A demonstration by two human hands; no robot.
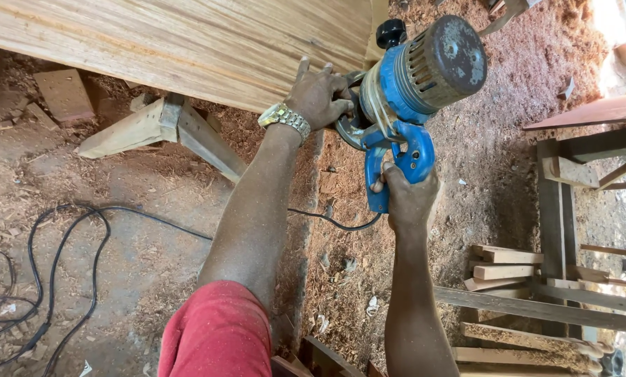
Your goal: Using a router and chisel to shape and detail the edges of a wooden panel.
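- Router (414, 84), blue with a grey vented motor cap, sits at the edge of a wide wooden panel (187, 42), which rests on a trestle (166, 126).
- Right hand (407, 199) is clamped on the rear handle; left hand (320, 94), with a metal wristwatch (285, 117), grips the side knob.
- Judging by the sawdust (508, 105) thick on the ground, cutting is well under way; how much edge remains is out of view.
- Black cable (68, 258) trails across the dirt floor; timber offcuts (508, 269) lie to the right.

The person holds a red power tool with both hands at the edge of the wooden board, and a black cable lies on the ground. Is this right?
Not quite: the head view shows the power tool is blue, not red. Both hands, left and right, hold it at the wooden board; the black cable lies on the ground.
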